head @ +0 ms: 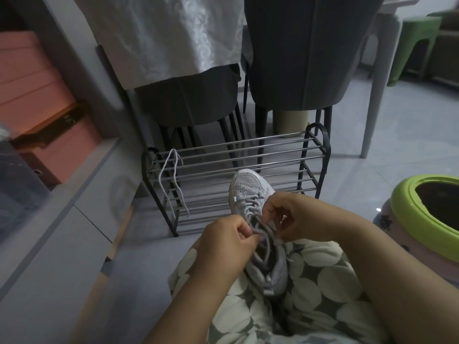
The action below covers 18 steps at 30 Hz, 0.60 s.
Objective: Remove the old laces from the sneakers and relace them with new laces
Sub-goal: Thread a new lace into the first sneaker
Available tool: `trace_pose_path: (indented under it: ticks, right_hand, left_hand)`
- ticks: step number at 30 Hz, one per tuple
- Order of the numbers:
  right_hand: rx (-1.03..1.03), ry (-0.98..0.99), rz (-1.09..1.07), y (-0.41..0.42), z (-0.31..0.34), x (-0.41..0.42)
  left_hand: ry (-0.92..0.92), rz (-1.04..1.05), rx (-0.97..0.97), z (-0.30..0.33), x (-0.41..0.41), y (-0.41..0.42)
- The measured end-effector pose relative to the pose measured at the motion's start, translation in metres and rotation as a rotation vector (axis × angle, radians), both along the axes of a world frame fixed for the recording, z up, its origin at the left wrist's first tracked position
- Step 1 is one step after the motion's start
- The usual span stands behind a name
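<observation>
loosely, grey-white glittery sneaker (pixel 250 192), both hands (pixel 224 244) pinched closed on its slack laces (pixel 264 234)

Sneaker (pixel 258 219): grey-white mesh, on the lap, toe pointing away. Grey lace (pixel 263 234) loosened in its eyelets, loops raised. Second white lace (pixel 171 180) hangs from the rack.

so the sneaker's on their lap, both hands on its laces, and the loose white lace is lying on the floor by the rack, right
Not quite. The loose white lace is draped over the top rails of the shoe rack, not lying on the floor, as the head view shows. The sneaker is on the lap, with the left hand and right hand on its laces.
</observation>
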State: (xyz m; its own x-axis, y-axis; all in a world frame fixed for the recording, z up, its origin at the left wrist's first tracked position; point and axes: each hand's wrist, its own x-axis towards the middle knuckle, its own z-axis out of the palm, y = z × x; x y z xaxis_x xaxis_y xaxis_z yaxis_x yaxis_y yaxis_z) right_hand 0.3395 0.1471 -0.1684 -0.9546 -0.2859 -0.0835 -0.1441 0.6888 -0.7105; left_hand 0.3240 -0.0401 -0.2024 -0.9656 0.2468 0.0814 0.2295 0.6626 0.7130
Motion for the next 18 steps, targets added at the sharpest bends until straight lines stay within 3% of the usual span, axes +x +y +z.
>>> trace_pose_path:
  ticks: [3, 6, 10, 14, 18]
  right_hand:
    - [-0.044, -0.001, -0.04, -0.001, -0.003, 0.0]
    - [-0.048, 0.029, -0.091, -0.005, -0.007, -0.001]
    - [-0.034, 0.081, -0.198, -0.019, -0.011, -0.001]
    - [0.066, 0.084, -0.258, -0.024, -0.013, -0.004]
    - [0.042, 0.032, -0.222, -0.02, -0.013, -0.005]
  left_hand:
    - [0.11, 0.054, -0.076, -0.004, 0.001, 0.001]
    - [0.109, 0.06, -0.105, -0.01, -0.001, 0.0]
    - [-0.035, -0.023, -0.057, -0.013, -0.01, -0.006]
    - [-0.329, -0.175, 0.192, -0.01, -0.02, -0.021]
    - [-0.302, -0.167, 0.197, -0.006, -0.022, -0.026]
